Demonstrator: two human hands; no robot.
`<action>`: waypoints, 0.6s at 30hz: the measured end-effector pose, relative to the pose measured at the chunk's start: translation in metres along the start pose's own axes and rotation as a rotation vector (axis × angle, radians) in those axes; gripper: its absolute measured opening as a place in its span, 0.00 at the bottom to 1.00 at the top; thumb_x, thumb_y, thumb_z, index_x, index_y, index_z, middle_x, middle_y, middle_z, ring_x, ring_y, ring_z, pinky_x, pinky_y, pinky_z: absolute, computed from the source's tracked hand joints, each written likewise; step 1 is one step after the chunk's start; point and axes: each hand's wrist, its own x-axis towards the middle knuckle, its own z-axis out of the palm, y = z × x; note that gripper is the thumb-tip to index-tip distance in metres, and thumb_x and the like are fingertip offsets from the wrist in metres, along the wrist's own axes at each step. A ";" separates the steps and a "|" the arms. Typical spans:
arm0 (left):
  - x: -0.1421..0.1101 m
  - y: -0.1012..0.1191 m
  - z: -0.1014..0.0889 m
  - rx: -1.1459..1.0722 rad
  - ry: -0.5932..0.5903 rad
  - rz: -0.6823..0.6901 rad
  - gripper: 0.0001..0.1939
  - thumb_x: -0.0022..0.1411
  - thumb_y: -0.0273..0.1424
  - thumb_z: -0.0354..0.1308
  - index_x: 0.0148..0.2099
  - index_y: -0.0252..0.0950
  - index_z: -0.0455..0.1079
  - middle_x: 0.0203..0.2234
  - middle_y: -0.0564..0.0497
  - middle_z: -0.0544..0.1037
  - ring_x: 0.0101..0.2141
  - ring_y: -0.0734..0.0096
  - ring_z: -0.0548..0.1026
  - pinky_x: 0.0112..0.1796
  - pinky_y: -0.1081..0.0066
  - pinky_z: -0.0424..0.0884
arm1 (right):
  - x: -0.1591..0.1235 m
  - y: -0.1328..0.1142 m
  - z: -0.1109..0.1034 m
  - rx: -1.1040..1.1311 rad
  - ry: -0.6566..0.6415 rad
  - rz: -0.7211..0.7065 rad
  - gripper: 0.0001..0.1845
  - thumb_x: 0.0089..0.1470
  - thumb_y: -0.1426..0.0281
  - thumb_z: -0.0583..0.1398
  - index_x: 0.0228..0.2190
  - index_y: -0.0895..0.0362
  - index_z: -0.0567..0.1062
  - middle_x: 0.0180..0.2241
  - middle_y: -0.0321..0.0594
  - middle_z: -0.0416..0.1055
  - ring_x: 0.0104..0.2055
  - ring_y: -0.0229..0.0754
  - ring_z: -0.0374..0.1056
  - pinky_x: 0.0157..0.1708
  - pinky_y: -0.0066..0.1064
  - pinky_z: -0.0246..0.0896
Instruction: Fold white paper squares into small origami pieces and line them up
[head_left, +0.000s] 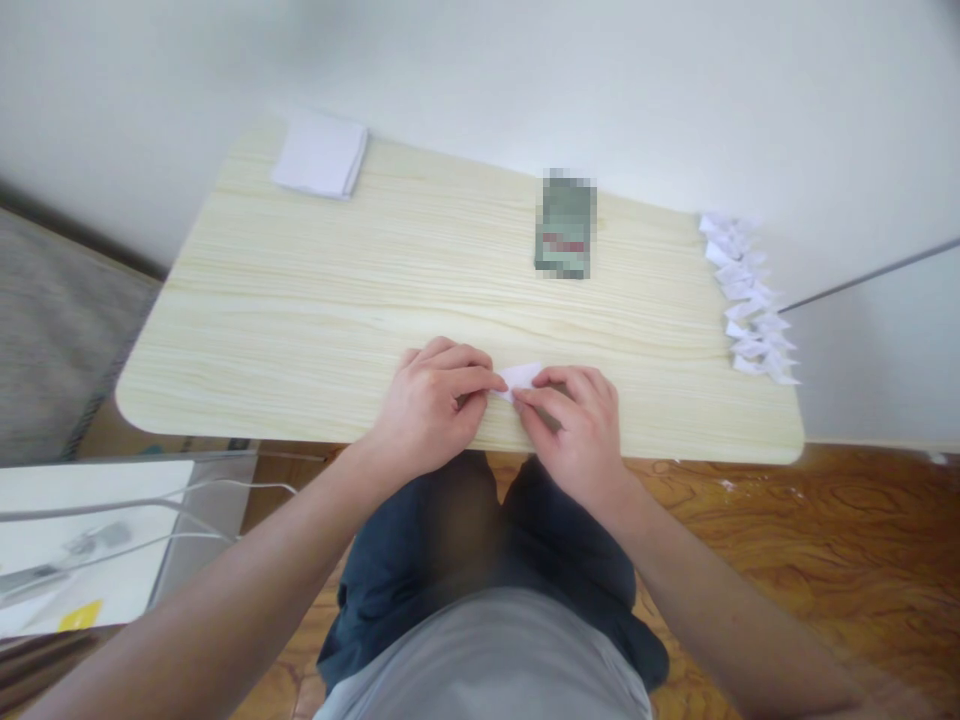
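Note:
A small piece of white folded paper (520, 378) lies near the front edge of the light wooden table (337, 290). My left hand (435, 400) has its fingers curled and pinches the paper's left side. My right hand (574, 415) is likewise closed, pressing on the paper's right side. Both hands rest on the tabletop, fingertips nearly meeting over the paper, and most of the paper is hidden beneath them.
A stack of white paper sheets (320, 155) sits at the table's far left corner. A row of several folded white paper pieces (746, 300) runs along the right edge. A blurred greenish object (566, 225) lies at the back centre. White box with cables (90, 540) at lower left.

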 end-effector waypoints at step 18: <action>-0.009 0.003 -0.006 0.101 -0.017 0.074 0.15 0.68 0.29 0.56 0.51 0.45 0.82 0.50 0.49 0.83 0.51 0.57 0.74 0.51 0.56 0.67 | -0.013 -0.009 -0.005 -0.057 -0.044 -0.025 0.12 0.65 0.68 0.62 0.48 0.47 0.82 0.53 0.44 0.74 0.58 0.51 0.66 0.60 0.48 0.59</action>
